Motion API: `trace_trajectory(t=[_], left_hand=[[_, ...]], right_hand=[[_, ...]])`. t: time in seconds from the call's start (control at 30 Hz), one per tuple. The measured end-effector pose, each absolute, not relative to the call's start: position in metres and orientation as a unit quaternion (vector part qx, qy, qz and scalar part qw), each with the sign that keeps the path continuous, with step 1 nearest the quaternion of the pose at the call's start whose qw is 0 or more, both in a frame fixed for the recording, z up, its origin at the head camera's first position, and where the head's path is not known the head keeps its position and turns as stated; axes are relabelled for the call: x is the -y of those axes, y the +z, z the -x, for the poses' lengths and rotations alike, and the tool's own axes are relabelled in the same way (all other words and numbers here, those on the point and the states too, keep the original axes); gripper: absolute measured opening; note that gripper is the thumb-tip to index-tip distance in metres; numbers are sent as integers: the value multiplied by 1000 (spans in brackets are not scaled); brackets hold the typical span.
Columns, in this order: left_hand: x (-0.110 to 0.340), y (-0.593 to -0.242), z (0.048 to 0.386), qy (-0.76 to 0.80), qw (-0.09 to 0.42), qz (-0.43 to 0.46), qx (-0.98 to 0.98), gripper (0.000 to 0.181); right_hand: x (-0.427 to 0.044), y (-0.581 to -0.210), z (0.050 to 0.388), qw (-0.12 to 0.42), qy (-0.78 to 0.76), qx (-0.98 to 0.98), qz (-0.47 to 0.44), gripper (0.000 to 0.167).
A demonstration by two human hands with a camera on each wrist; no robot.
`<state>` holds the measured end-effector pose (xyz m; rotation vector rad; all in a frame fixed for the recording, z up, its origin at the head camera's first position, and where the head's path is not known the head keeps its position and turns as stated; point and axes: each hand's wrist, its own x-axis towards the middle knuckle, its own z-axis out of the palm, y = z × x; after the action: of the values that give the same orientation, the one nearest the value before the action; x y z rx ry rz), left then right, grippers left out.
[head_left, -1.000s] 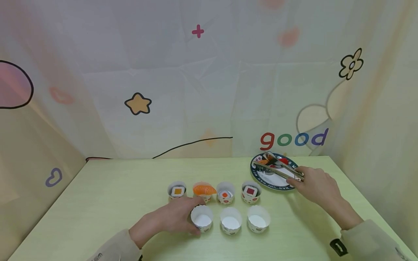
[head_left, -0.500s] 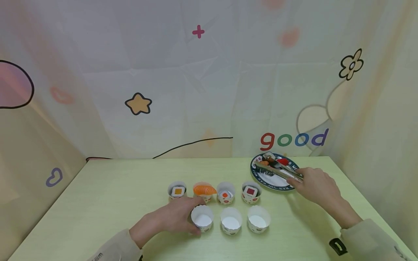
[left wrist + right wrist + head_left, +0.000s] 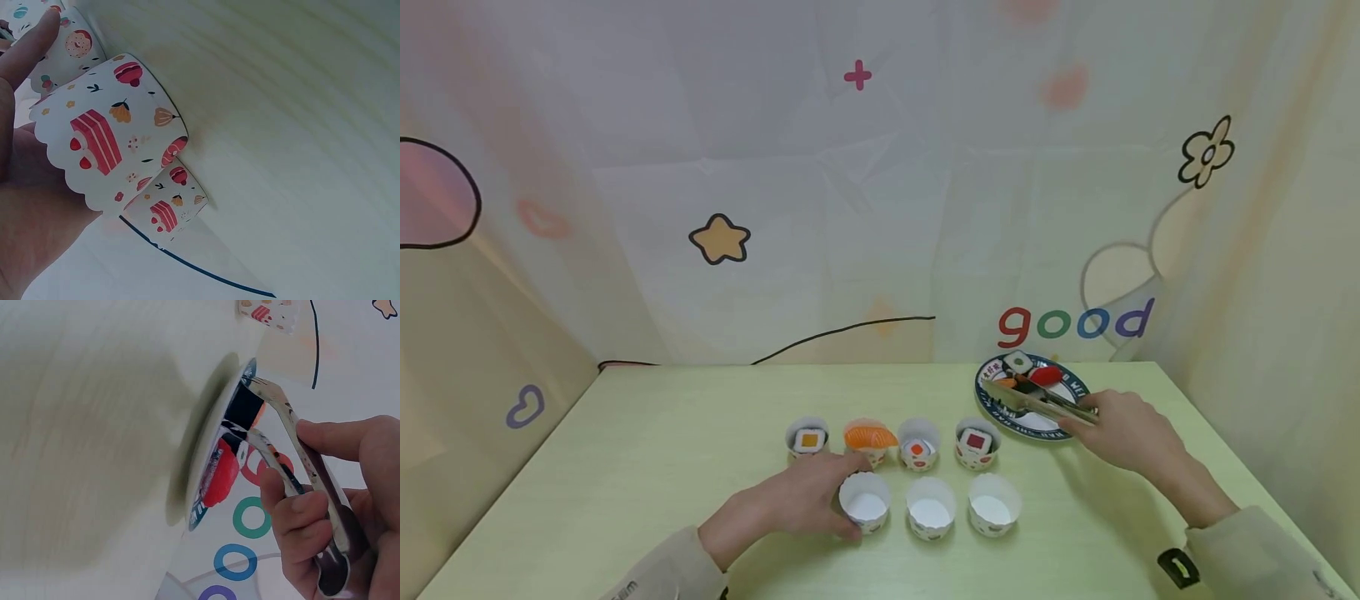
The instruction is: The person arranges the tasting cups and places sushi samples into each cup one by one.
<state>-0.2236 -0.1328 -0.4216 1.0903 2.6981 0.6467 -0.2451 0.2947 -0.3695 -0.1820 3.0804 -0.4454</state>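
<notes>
My left hand [image 3: 812, 497] curls its thumb and fingers around the side of the front-left paper cup [image 3: 865, 502], which stands upright; the left wrist view shows cake prints on this cup [image 3: 112, 137]. In my right hand [image 3: 1131, 429] I hold metal tongs [image 3: 1041, 402], their tips low over a blue-rimmed plate [image 3: 1037, 432]. On the plate lie a white-and-green sushi roll [image 3: 1018, 362], a red-topped sushi piece [image 3: 1047, 376] and an orange piece [image 3: 1004, 382]. A dark-wrapped piece [image 3: 244, 406] sits by the tong tips in the right wrist view; whether it is gripped is unclear.
Behind stands a row of cups: a yellow-centred roll [image 3: 808, 440], orange salmon sushi [image 3: 868, 436], an orange-centred piece [image 3: 917, 450] and a red-centred roll [image 3: 976, 441]. Two bare cups, a middle one [image 3: 931, 507] and a right one [image 3: 994, 503], stand in front. A printed curtain [image 3: 820, 208] closes the back.
The tongs' arms have come closer together and the tips have shifted lower on the plate, uncovering the white-and-green roll. The left hand and the cups have stayed put.
</notes>
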Motion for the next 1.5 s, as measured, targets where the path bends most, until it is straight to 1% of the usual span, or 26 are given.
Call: trace_trajectory(t=[0.23, 0.63, 0.97, 1.1, 1.37, 1.5], left_hand=[[132, -420, 223, 215, 87, -354, -906, 64], [132, -420, 223, 227, 101, -348, -904, 64], [132, -421, 223, 221, 94, -347, -907, 64], [132, -422, 224, 220, 95, -347, -907, 64], [133, -424, 224, 214, 81, -357, -906, 63], [133, -424, 225, 217, 82, -359, -904, 63]], right_hand=[[-295, -373, 248, 1, -141, -988, 64, 56], [-295, -374, 244, 5, -152, -986, 65, 56], [-295, -368, 239, -15, -164, -983, 80, 56], [-292, -366, 236, -24, -161, -983, 90, 53], [-280, -357, 226, -42, -155, -980, 116, 46], [-273, -353, 221, -47, -158, -978, 124, 46]])
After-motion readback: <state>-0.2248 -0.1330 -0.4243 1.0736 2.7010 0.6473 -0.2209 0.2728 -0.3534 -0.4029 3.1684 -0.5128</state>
